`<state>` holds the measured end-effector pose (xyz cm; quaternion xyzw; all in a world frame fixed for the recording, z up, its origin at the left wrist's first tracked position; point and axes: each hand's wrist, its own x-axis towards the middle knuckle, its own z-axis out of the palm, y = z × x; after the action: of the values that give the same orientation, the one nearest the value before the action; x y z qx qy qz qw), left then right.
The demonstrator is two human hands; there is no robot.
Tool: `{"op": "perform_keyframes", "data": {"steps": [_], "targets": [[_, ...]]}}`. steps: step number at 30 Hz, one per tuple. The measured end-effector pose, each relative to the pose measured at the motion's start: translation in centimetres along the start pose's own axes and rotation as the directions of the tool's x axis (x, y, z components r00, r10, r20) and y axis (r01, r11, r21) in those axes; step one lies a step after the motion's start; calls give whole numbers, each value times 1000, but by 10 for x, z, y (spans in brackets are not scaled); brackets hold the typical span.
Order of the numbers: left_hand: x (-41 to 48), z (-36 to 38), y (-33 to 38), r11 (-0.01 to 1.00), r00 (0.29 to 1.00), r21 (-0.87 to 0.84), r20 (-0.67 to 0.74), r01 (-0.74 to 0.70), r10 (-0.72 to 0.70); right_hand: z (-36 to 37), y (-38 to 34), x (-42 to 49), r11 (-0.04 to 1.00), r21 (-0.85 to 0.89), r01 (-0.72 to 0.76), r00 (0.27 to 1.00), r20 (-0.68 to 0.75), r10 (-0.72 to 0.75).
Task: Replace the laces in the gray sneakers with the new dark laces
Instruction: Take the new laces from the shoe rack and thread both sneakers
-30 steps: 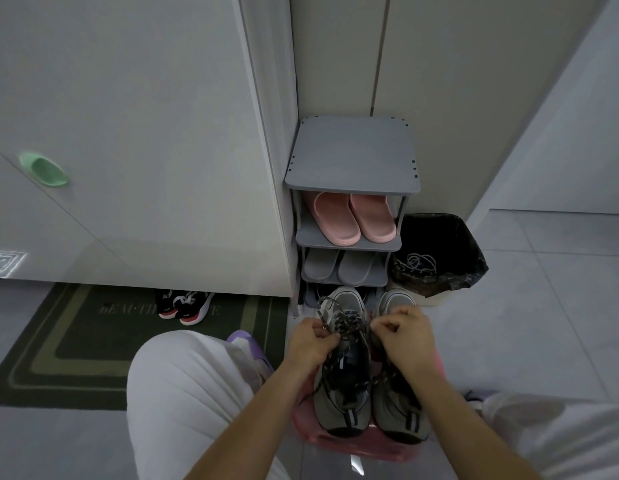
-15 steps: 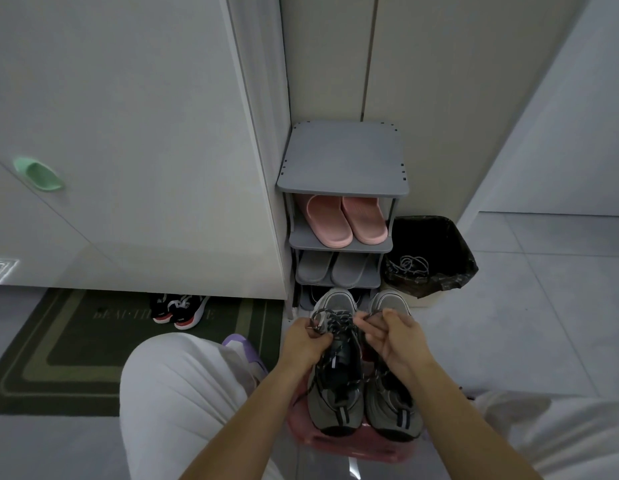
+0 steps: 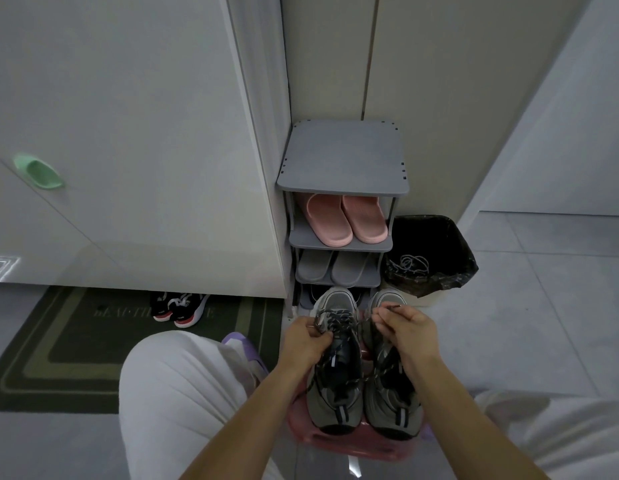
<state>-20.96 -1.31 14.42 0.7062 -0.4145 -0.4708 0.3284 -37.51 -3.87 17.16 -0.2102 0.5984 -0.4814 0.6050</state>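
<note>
Head view: two gray mesh sneakers (image 3: 363,379) sit side by side on a low pink plastic stool (image 3: 349,441), just in front of the gray tiered shoe rack (image 3: 342,157). Left hand (image 3: 306,339) fingers pinch one end of the dark speckled lace (image 3: 337,323) threaded through the left sneaker; right hand (image 3: 405,329) fingers pinch its other end above the stool.

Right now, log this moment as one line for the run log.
stage: lacing left sneaker | left hand: pinching lace | right hand: pulling lace end | right sneaker: beside it | old laces: in bin
</note>
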Motion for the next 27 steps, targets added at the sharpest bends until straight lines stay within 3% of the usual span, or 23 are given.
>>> {"op": "perform_keyframes", "data": {"steps": [7, 19, 21, 24, 27], "targets": [[3, -1, -5, 999, 999, 39, -15, 30, -29, -18, -19, 4, 981, 180, 76, 994, -88, -61], [9, 2, -11, 994, 999, 112, -34, 6, -2, -43, -34, 14, 947, 256, 195, 973, -170, -154], [6, 4, -7, 991, 1000, 130, -28, -7, 11, -39, -35, 13, 959, 192, 208, 973, -143, -182], [-6, 6, -7, 929, 985, 339, -26, -150, 169, -32, -36, 13, 950, -161, 266, 961, -32, -274], [-18, 6, -13, 767, 943, 554, 128, -324, 306, -26, -29, 12, 779, -502, 375, 926, 159, -343]]}}
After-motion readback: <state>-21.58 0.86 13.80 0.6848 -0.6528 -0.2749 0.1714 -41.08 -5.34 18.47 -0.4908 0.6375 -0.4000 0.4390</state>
